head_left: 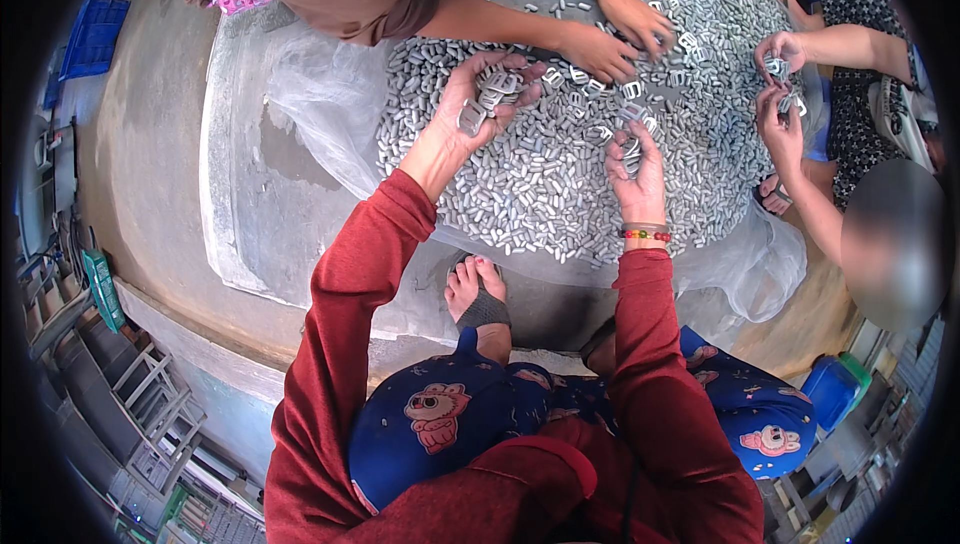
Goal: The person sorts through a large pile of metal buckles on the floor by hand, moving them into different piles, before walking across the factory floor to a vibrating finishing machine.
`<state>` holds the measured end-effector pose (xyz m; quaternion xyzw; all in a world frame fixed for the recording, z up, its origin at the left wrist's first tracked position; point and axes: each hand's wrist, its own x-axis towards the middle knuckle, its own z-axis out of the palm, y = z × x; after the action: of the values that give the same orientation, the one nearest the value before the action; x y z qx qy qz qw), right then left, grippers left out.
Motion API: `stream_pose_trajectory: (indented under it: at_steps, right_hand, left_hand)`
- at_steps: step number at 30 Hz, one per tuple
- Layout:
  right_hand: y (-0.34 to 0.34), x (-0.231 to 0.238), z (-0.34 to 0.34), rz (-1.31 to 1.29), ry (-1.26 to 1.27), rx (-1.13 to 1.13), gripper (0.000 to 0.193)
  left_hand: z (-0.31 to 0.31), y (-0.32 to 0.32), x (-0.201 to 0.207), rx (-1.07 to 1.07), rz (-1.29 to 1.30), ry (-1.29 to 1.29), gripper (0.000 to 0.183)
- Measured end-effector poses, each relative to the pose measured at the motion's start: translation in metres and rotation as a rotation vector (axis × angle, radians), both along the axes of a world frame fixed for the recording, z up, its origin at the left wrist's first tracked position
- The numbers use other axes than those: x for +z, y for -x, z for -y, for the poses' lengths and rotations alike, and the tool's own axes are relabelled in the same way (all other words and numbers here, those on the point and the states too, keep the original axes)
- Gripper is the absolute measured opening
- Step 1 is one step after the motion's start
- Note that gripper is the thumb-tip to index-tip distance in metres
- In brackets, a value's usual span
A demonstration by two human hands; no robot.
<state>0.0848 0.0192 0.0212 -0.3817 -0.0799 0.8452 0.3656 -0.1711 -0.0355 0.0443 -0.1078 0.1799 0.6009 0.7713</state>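
Observation:
My left hand [458, 102] is turned palm up over the pile, its fingers curled round several metal buckles [497, 90]. To the right, my right hand [642, 189] grips a few similar metal buckles [631, 151] between thumb and fingers; the exact number is hidden. Beneath both hands spreads a wide heap of small grey pellets [530, 194], short and rounded. More loose buckles [632, 90] lie on top of the heap, just beyond my right hand.
A white mesh sheet [335, 134] lies under the heap on the concrete floor [150, 144]. Across from me, another person's hands [597, 52] reach into the pellets. At the right, a second person's hands [775, 114] hold buckles. Blue crates [95, 39] stand far left.

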Motion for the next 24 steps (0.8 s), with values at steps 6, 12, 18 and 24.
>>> stream_pose_trajectory:
  at_steps: [6,12,18,24]
  right_hand:
    - [0.024,0.012,0.038,-0.255,0.240,-0.026,0.025]
    - [0.045,0.001,0.067,-0.330,0.246,0.012,0.044]
    - [0.035,-0.011,0.060,-0.203,-0.034,-0.081,0.042]
    - [0.005,0.008,0.007,-0.249,0.327,-0.161,0.028]
  left_hand:
    - [-0.005,-0.027,0.031,-0.161,-0.482,-0.024,0.036]
    - [0.011,-0.083,0.046,-0.064,-2.253,-0.786,0.027]
    - [0.020,-0.091,0.036,-0.110,-2.281,-1.047,0.047]
    - [-0.019,-0.037,0.007,-0.121,-2.302,-0.539,0.031]
